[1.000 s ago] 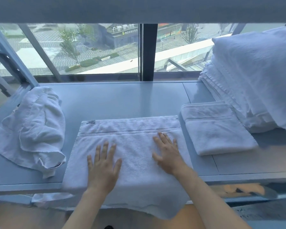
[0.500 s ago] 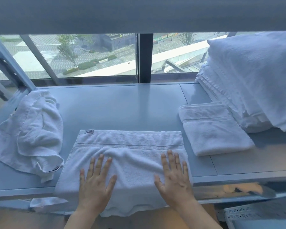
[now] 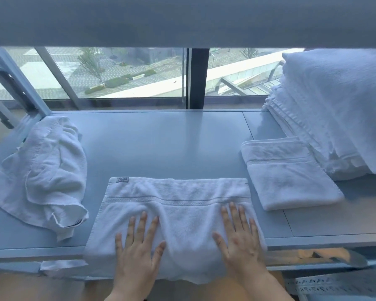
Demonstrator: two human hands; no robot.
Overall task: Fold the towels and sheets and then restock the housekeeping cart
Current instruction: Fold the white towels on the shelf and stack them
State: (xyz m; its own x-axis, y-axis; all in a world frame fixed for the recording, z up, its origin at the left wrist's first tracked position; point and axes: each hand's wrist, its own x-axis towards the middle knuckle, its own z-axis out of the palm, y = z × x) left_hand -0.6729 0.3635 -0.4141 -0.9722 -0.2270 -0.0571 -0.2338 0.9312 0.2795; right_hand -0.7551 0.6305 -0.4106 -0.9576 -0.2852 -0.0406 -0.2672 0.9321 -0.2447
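Flat now, fingers straight: left hand and right hand pressing the towel at 6 o'clock on the shelf, near edge overhanging. Soft, light, limp; probably best pinched at its 2 near corners.

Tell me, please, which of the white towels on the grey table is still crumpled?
The crumpled white terry towel at the table's left end; the others lie flat, folded or stacked.

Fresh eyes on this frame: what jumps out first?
Two bare hands, left hand and right hand, pressed flat on a white terry towel spread at the grey shelf's near edge. A crumpled white cloth lies left; a small folded white towel and a tall white linen stack sit right.
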